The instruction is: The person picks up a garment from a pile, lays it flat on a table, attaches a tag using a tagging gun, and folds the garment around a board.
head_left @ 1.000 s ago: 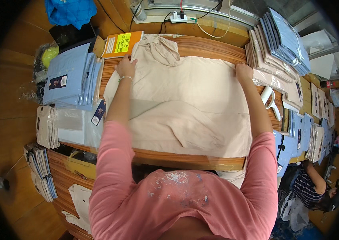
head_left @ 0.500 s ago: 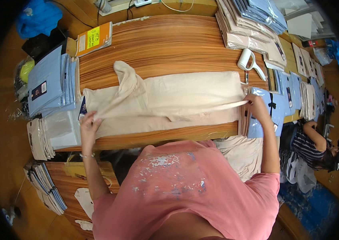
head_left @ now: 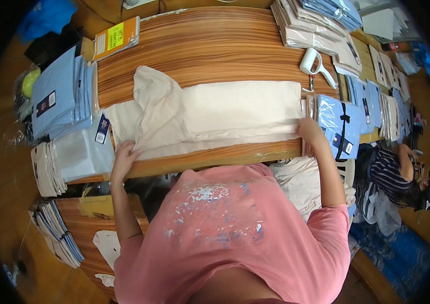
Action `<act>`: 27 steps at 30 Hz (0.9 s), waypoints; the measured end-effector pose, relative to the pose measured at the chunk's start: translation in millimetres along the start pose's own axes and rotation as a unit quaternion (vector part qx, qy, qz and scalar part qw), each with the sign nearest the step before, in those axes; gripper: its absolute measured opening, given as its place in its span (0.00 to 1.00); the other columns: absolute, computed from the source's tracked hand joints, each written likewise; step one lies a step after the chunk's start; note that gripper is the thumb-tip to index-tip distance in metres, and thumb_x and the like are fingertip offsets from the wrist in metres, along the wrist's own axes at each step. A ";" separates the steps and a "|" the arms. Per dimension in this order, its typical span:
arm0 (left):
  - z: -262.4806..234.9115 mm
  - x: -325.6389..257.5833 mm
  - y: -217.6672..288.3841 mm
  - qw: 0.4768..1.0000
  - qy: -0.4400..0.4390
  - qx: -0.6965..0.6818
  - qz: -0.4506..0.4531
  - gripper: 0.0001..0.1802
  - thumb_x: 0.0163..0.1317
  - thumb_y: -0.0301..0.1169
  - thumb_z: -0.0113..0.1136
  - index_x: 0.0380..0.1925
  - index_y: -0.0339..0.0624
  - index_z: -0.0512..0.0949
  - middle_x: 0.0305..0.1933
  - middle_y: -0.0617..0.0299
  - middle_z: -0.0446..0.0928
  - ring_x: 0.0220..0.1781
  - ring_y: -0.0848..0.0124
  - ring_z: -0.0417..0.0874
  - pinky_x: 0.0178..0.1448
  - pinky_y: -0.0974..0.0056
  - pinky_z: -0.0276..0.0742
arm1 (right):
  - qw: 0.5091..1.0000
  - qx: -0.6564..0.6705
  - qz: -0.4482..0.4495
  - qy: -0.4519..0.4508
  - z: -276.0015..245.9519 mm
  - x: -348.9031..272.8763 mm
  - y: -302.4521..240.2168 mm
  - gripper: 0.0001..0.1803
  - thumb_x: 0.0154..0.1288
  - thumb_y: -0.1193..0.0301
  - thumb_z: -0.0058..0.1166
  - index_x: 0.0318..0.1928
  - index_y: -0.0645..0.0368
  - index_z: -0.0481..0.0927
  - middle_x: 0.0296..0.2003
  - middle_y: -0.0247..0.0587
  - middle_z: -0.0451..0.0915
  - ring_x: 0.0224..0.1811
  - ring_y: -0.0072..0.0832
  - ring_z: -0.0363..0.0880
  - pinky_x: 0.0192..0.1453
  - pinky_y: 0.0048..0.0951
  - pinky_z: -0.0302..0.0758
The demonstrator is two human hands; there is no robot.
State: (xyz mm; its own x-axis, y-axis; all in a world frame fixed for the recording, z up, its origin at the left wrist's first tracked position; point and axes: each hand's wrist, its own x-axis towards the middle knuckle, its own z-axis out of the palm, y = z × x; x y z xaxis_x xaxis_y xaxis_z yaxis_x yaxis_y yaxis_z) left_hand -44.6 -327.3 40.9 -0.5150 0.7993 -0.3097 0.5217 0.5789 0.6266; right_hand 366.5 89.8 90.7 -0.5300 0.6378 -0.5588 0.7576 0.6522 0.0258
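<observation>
A long beige garment (head_left: 245, 109) lies stretched across the striped wooden table, its lower edge folded up in a narrow band. Its left part is bunched up in a loose, wrinkled heap. At the lower left corner, my left hand (head_left: 123, 158) pinches the cloth edge between its fingers. My right hand (head_left: 310, 130) is closed on the right end of the folded band, its fingertips partly hidden. A dark blue hang tag (head_left: 102, 128) lies by the garment's left end. I cannot tell exactly what kind of garment it is.
Packed blue garments (head_left: 52, 96) stack up at the left, and a blue packet with black ribbon (head_left: 330, 119) lies at the right. Beyond it are a white lint roller (head_left: 310, 61) and tall bagged stacks (head_left: 301, 38). A notebook (head_left: 116, 39) lies far left. Another person (head_left: 390, 164) sits at right.
The lower flap, held taut before, now lies flat along the garment. My right hand has moved slightly left, my left slightly right. The bunched part has spread wider. The whole view has shifted slightly.
</observation>
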 end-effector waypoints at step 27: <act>-46.2 74.4 25.8 0.897 -0.084 -0.432 0.042 0.24 0.69 0.41 0.42 0.56 0.34 0.66 0.54 0.57 0.71 0.57 0.71 0.70 0.63 0.67 0.63 | 0.863 0.007 -0.464 -0.199 -153.0 27.8 -366.4 0.21 0.51 0.66 0.52 0.47 0.60 0.77 0.29 0.55 0.78 0.33 0.47 0.77 0.39 0.40 0.73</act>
State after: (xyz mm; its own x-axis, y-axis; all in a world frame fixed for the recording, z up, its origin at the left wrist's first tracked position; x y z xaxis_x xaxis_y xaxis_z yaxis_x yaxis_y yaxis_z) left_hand -100.9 -260.4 67.0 -0.3506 0.8896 -0.2927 -0.2047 0.2322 0.9509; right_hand 15.9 -68.7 192.6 -0.7402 -0.3500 -0.5741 0.0824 0.8002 -0.5940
